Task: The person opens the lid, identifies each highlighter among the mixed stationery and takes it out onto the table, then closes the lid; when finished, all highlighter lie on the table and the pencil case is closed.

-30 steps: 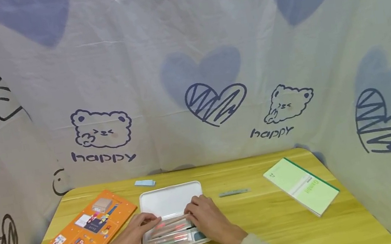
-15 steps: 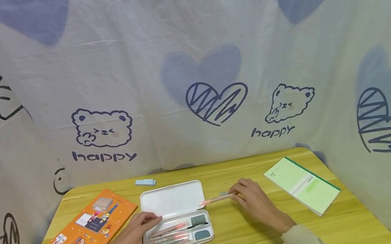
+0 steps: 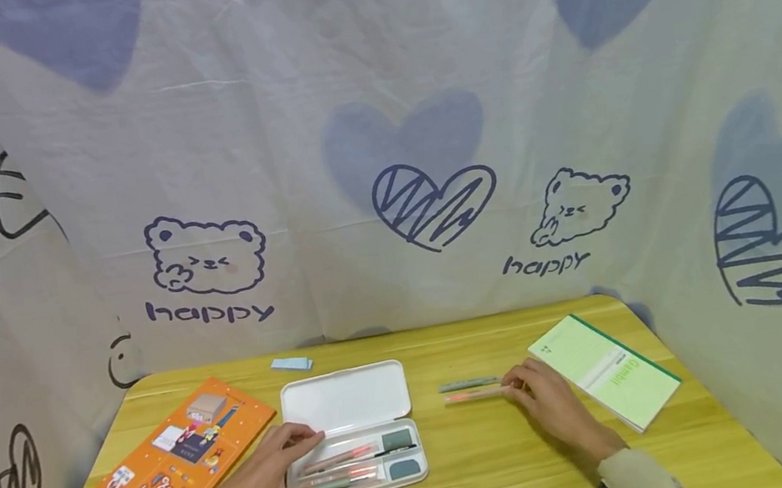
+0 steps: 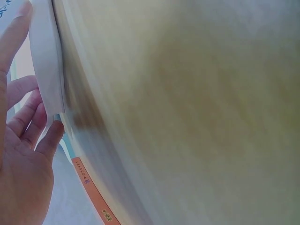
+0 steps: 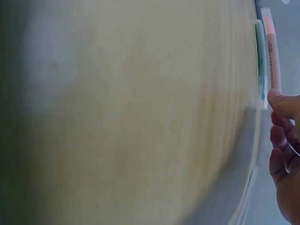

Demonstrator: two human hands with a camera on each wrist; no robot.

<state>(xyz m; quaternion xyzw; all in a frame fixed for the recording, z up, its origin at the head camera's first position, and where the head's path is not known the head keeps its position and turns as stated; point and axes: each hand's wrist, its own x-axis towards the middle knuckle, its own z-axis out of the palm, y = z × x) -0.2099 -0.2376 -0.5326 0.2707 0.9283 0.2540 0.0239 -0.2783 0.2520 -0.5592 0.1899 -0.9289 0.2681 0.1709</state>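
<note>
An open white pencil case (image 3: 344, 398) lies on the table, its lid folded back. Inside show a pinkish highlighter (image 3: 338, 459), a greenish pen (image 3: 336, 483), a dark slim pen and two grey-green pieces. My left hand (image 3: 263, 482) grips the case's left end, thumb at the front and fingers near the hinge; the left wrist view has the fingers against its white side (image 4: 47, 56). To the right, my right hand (image 3: 554, 401) pinches one end of a pink highlighter (image 5: 273, 56). That highlighter lies alongside a grey-green highlighter (image 3: 467, 384), just in front of it.
An orange illustrated booklet (image 3: 181, 465) lies left of the case, partly behind the left forearm. Light green notebook (image 3: 603, 372) stands at the right, close to the right hand. A small light blue strip (image 3: 291, 364) lies near the back edge. Printed cloth (image 3: 322, 288) encloses the table.
My right hand has taken the pink highlighter out of the case and carried it right, down beside the grey-green one. My left hand has stayed on the case.
</note>
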